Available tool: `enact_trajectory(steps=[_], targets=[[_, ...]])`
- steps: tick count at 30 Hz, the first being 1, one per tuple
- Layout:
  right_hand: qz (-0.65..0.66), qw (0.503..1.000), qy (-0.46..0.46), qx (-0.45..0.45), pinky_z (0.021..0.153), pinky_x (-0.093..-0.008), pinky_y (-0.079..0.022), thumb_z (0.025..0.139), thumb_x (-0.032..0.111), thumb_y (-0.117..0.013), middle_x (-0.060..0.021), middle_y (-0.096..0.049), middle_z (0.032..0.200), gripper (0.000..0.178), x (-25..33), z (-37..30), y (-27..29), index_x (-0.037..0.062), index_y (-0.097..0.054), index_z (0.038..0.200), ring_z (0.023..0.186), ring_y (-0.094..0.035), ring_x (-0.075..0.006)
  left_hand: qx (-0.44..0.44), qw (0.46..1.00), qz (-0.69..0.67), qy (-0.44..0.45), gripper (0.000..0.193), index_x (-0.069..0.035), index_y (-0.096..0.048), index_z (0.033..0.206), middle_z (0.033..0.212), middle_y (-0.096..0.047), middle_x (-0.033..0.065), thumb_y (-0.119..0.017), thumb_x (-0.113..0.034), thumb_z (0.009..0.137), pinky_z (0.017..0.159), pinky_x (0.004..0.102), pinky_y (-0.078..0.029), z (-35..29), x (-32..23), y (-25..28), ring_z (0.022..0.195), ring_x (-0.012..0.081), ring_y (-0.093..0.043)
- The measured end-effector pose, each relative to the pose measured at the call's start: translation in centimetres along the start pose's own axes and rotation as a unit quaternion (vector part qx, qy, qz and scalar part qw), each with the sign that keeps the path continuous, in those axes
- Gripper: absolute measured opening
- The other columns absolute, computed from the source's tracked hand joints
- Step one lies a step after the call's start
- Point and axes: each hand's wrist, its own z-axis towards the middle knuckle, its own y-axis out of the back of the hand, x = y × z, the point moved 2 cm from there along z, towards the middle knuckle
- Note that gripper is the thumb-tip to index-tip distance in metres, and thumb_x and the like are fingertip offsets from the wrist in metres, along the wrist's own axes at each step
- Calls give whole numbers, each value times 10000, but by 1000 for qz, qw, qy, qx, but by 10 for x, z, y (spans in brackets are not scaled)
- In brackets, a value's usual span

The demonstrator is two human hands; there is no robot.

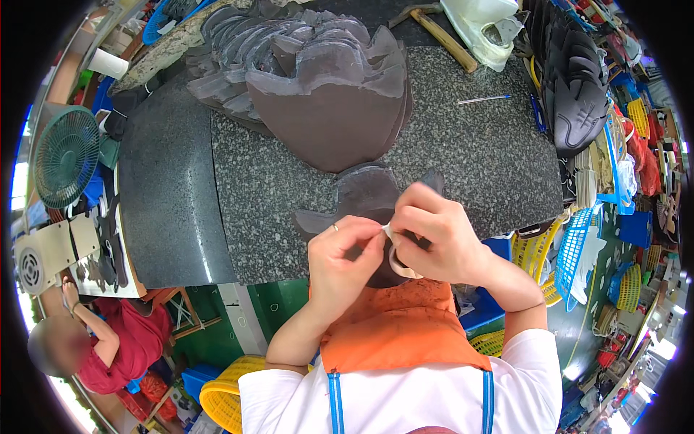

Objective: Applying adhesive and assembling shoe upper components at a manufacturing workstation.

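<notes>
My left hand (343, 254) and my right hand (438, 237) meet over the near edge of the worktop, fingertips pinched together. Between them shows a small end of white tape (388, 231). A pale ring, like a roll of tape (405, 269), sits under my right hand, partly hidden by its fingers. Beneath both hands lies a dark brown cut shoe-upper piece (365, 189) with grey edges, its near part covered by my hands. Just beyond it is a large overlapping stack of similar dark brown pieces (325, 119).
The speckled stone slab (477, 155) bears a pen (483, 99) and a wooden-handled hammer (444, 40). Black shaped pieces (578, 108) are piled at the right. Yellow and blue baskets (577, 249) stand at lower right. A green fan (67, 157) and a seated co-worker (126, 343) are at left.
</notes>
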Motion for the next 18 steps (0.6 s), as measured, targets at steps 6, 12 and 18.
enact_trajectory(steps=[6, 12, 18], targets=[[49, 980, 162, -109, 479, -327, -430, 653, -43, -647, -55, -487, 707, 215, -20, -13, -12, 37, -523, 810, 565, -536, -232, -50, 960, -256, 101, 120, 41, -679, 897, 870, -669, 89, -590, -33, 930, 668, 246, -529, 2, 25, 12, 692, 120, -634], [-177, 950, 58, -251, 473, -328, -386, 687, 60, -778, -30, -402, 651, 194, -41, -9, -4, 70, -674, 850, 531, -471, -194, -129, 878, 432, -163, 271, 4, -632, 1075, 1153, -583, 140, -706, -99, 836, 878, 412, -459, 20, 10, 16, 1061, 280, -546], [52, 988, -5, -143, 507, -325, -423, 738, 63, -773, -48, -471, 728, 153, -28, 7, -4, 69, -653, 831, 554, -506, -209, 14, 986, 162, 43, 401, -12, -554, 1159, 1041, -607, 82, -648, 71, 778, 800, 312, -482, 28, 19, 10, 893, 167, -588]])
